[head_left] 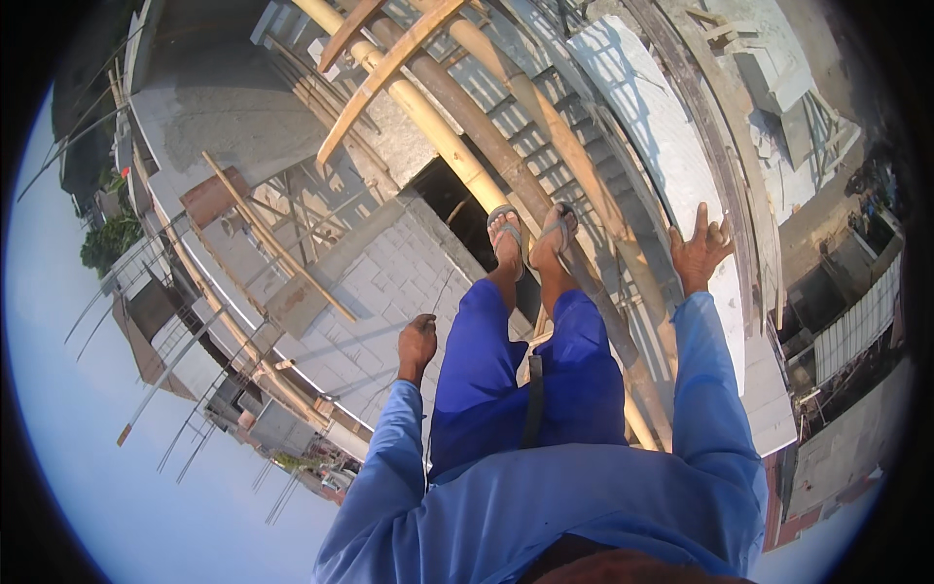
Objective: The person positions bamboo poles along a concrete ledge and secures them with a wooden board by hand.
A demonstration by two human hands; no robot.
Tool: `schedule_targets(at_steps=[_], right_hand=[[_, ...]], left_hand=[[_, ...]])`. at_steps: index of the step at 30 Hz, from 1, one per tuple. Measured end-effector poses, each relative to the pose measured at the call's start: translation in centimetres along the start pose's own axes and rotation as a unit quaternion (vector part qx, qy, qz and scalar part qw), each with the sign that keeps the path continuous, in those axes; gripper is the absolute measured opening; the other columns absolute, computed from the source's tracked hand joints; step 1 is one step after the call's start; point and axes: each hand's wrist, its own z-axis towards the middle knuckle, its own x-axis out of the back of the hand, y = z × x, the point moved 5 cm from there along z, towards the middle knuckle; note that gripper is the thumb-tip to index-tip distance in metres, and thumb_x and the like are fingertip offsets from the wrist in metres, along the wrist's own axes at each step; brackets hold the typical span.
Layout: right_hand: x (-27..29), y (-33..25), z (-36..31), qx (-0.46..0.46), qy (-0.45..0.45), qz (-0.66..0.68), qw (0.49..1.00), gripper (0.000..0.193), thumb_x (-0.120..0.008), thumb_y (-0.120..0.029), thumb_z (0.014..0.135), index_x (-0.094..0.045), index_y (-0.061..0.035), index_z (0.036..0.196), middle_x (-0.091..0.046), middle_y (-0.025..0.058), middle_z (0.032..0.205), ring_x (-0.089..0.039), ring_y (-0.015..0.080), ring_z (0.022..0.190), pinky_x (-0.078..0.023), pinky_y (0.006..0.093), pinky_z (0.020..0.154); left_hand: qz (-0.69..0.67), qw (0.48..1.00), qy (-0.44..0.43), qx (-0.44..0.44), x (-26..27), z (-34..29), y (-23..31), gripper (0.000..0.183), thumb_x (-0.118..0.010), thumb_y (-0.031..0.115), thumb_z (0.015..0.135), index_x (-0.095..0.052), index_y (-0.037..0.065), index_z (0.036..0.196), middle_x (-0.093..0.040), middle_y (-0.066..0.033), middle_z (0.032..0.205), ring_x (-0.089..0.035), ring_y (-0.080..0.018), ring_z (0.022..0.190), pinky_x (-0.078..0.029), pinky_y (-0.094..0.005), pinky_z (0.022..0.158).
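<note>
My right hand [700, 251] is stretched out with its fingers spread. It is over or against the pale white wall face [650, 117]; whether it touches is hard to tell. My left hand [417, 346] hangs beside my left thigh with its fingers curled, in front of a light block wall [375, 287]. Its palm is turned out of sight, so anything inside it is hidden. My sandalled feet [530, 238] stand on bamboo poles: a yellow one [438, 131] and a browner one [494, 136] beside it.
A curved wooden piece [384, 83] crosses the poles ahead. Another pole [555, 127] runs to the right, above a shaded stepped surface [574, 161]. A dark opening [452, 200] gapes left of my feet. Thin bamboo sticks [282, 238] lean at left, and metal rods [161, 384] jut outward.
</note>
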Motion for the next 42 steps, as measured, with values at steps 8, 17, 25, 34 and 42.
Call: schedule_targets(at_steps=[8,17,25,34,42], right_hand=[[-0.3,0.3,-0.2,-0.021,-0.032,0.001,0.999,0.084,-0.075,-0.044,0.071,-0.037,-0.0208,0.142,-0.054,0.0214,0.116,-0.030,0.0393,0.134,-0.021,0.0609,0.099],[-0.3,0.5,-0.2,0.019,-0.005,-0.015,1.000,0.086,-0.074,-0.045,0.073,-0.034,-0.0145,0.143,-0.046,0.0256,0.116,-0.031,0.0437,0.130,-0.024,0.0589,0.098],[-0.2,-0.1,-0.2,0.072,0.040,-0.026,0.996,0.082,-0.064,-0.052,0.081,-0.035,-0.0043,0.141,-0.036,0.0216,0.124,-0.027,0.0445,0.129,-0.025,0.0592,0.099],[0.0,0.1,-0.4,0.066,0.012,-0.053,0.996,0.085,-0.061,-0.055,0.082,-0.033,-0.0011,0.141,-0.033,0.0194,0.115,-0.026,0.0454,0.130,-0.024,0.0590,0.101],[-0.6,0.8,-0.6,0.076,0.034,-0.039,0.996,0.090,-0.065,-0.053,0.080,-0.025,-0.0058,0.146,-0.031,0.0232,0.134,-0.021,0.0404,0.135,-0.021,0.0512,0.107]], left_hand=[[-0.002,0.997,0.023,-0.070,0.7,4.2,1.9,0.029,-0.047,0.022,0.090,-0.067,0.008,0.104,-0.066,-0.0176,0.105,-0.063,-0.0350,0.097,-0.048,-0.0401,0.086],[-0.080,0.991,0.072,-0.079,2.3,13.2,6.9,0.029,-0.049,0.025,0.092,-0.065,0.007,0.107,-0.066,-0.0200,0.100,-0.062,-0.0385,0.096,-0.049,-0.0434,0.085],[-0.120,0.984,0.125,-0.051,8.2,22.9,14.3,0.036,-0.049,0.033,0.090,-0.064,0.003,0.103,-0.065,-0.0244,0.101,-0.061,-0.0417,0.097,-0.047,-0.0475,0.086],[-0.114,0.980,0.140,-0.081,11.4,35.0,20.5,0.037,-0.048,0.031,0.090,-0.063,0.000,0.106,-0.063,-0.0279,0.102,-0.060,-0.0430,0.099,-0.047,-0.0492,0.087],[-0.091,0.977,0.177,-0.069,13.6,42.3,22.8,0.035,-0.049,0.028,0.086,-0.066,0.001,0.101,-0.063,-0.0275,0.105,-0.061,-0.0426,0.101,-0.049,-0.0473,0.087]])
